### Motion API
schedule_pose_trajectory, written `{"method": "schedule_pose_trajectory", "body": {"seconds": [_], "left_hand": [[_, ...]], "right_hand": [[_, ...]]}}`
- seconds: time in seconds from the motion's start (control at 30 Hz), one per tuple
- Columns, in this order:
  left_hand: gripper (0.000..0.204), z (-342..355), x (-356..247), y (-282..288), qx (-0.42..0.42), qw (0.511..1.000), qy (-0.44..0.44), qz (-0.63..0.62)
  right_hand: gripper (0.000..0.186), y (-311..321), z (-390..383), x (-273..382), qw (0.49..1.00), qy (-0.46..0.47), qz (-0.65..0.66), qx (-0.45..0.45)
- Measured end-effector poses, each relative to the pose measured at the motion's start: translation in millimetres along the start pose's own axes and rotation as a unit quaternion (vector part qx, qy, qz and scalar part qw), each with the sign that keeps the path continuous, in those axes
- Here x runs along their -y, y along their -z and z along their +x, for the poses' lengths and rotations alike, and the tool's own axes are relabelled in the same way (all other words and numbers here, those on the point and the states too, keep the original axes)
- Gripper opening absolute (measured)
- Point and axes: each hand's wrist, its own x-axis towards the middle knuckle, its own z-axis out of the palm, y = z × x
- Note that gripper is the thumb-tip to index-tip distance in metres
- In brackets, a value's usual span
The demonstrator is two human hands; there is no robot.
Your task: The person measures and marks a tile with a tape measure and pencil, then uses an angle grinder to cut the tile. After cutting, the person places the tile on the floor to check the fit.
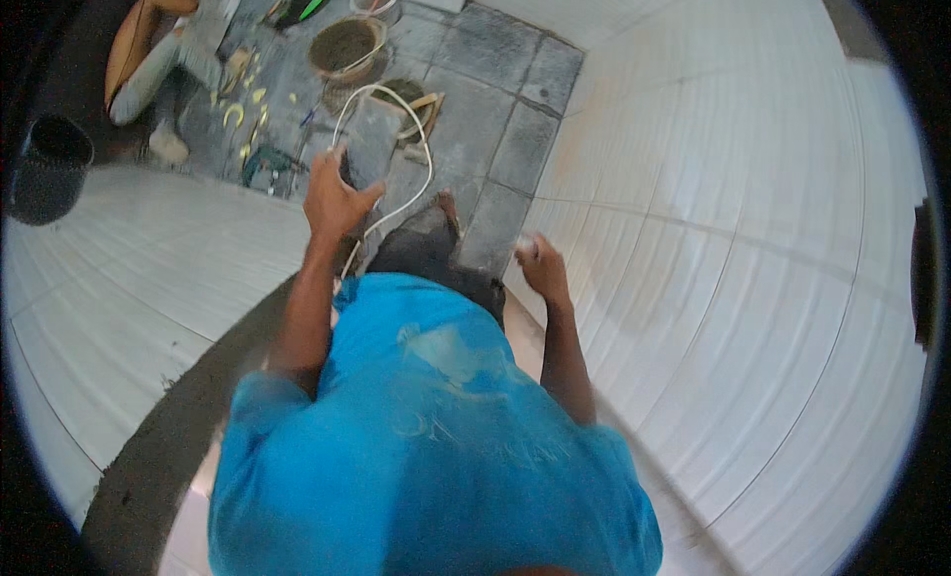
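My left hand [340,198] is raised in front of me, its thumb and fingers around the near end of a grey flat piece [372,145] with a dark edge. Its exact kind is unclear. A white cable [429,160] loops from beside that hand, over the grey piece and back toward my body. Over by the right wall, my right hand [544,269] is closed, with a small whitish thing [525,244] at its fingers, too blurred to name.
Ahead on the grey tiled floor [485,56] stand a mortar bucket [347,49], a smaller white bucket [376,3] and another mortar container [401,96]. Another person [149,71] sits far left, near yellow scraps and a black bucket [52,170]. White tiled walls [713,229] flank me.
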Motion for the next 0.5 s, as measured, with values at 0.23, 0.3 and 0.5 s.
{"method": "schedule_pose_trajectory", "body": {"seconds": [0.23,0.3,0.5], "left_hand": [[0.084,136.0,-21.6,16.5,-0.043,0.939,0.254,-0.226],[0.083,167.4,-14.0,13.9,-0.077,0.920,0.299,-0.243],[0.083,188.4,45.7,-34.4,-0.164,0.781,0.499,-0.338]], "right_hand": [[0.037,120.4,258.4,36.9,0.995,0.001,-0.052,0.088],[0.037,128.3,328.6,64.4,0.989,0.038,-0.071,0.124],[0.035,30.7,504.5,119.8,0.932,0.183,-0.149,0.274]]}}
